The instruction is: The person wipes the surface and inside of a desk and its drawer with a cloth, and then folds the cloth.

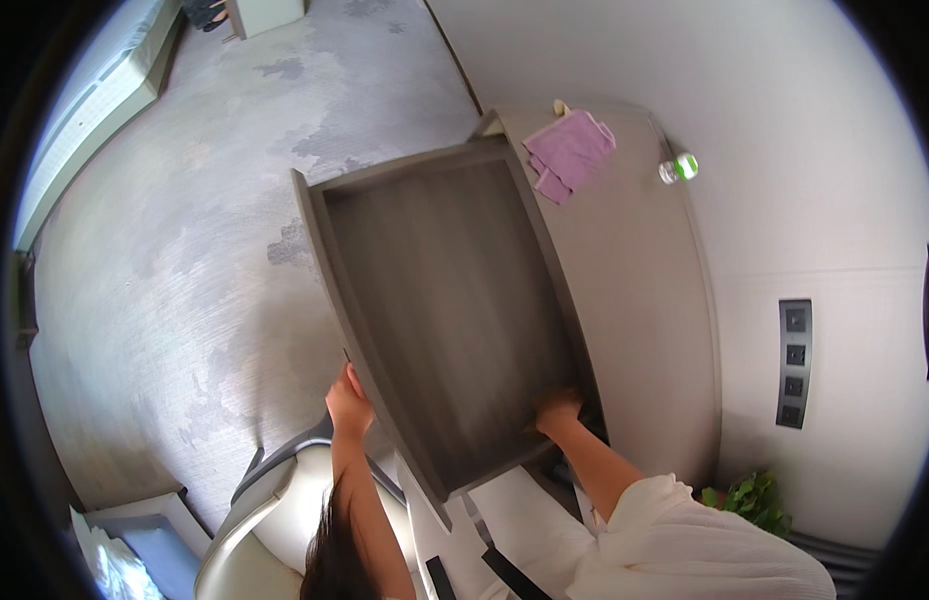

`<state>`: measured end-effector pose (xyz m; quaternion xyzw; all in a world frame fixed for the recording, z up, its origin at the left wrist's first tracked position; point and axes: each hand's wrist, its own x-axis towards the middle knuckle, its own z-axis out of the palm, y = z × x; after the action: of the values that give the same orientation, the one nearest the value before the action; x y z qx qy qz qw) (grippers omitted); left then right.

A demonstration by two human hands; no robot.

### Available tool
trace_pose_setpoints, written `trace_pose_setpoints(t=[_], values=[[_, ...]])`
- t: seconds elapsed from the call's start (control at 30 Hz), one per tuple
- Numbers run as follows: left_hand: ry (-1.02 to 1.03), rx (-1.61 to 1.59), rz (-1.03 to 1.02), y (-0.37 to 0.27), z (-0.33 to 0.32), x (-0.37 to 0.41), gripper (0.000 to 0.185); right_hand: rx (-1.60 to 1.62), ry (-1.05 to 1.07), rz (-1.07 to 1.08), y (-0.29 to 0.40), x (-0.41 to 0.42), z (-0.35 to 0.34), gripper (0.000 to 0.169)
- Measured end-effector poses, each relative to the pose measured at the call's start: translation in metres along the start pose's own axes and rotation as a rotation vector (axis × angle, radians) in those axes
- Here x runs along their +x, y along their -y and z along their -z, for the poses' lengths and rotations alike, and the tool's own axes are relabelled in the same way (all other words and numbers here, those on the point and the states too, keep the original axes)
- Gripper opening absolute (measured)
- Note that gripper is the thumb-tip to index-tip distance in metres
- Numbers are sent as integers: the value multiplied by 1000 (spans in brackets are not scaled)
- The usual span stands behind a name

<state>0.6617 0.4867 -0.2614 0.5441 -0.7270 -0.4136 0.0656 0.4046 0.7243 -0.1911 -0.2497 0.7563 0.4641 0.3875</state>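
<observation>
A wide drawer point(449, 300) with a dark grey interior stands pulled out of a pale cabinet, and nothing shows on its floor. My left hand point(349, 401) touches the outer face of the drawer front, at a thin dark edge that may be a handle. Inside the drawer, near its rear corner on my side, my right hand point(558, 410) is lowered; its fingers are blurred, and whether they hold anything cannot be made out. On the cabinet top point(629, 277) lies a folded purple cloth point(571, 154), beyond the drawer's rear edge.
A clear container with a green label point(678, 168) stands by the wall. A white chair point(277, 517) is at lower left, near an open box point(160, 540). A leafy plant point(749, 502) is at lower right, below a black socket strip point(794, 364). A bed point(104, 112) is at upper left.
</observation>
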Motion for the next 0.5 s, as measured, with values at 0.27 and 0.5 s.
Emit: trace_pose_setpoints(t=[0.27,0.5], values=[[38,-297,31,28,-24,7,39,-115,148,266,52,-55,31,50],[149,-1057,160,124,-47,20,34,-79,62,852,155,-107,16,32]])
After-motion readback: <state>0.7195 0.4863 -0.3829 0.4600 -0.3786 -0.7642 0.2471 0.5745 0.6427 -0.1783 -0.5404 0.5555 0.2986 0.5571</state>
